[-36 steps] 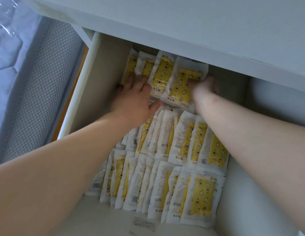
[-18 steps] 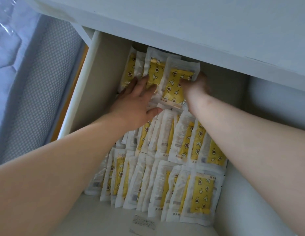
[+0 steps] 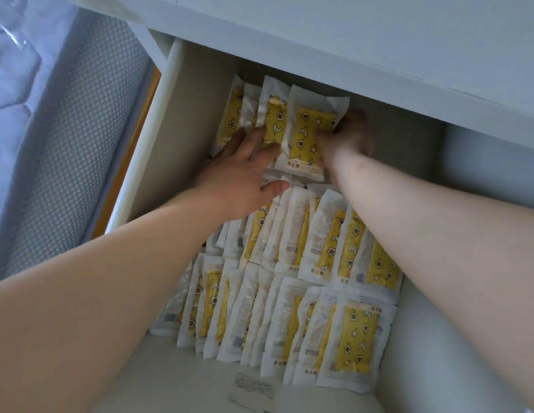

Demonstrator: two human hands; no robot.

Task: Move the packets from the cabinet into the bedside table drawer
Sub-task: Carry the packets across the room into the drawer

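Fingers (image 3: 253,135) as reference: nearer than them, two packed rows of thin yellow-printed, white-bordered plastic packets (image 3: 355,332) fill the pale wooden drawer (image 3: 194,114). Left hand (image 3: 238,177) fingers straight, pressing the back row. Right hand (image 3: 349,138) pinches the rightmost packet (image 3: 307,135), thumb in front. Probably light, limp, slick; hold by the sealed border. Beyond the fingertips, white flat tabletop (image 3: 349,40) hides the drawer's back; right fingers blurred.

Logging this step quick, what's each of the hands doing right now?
Left hand: open, pressing flat on the back-row packets.
Right hand: gripping the rightmost back-row packet.
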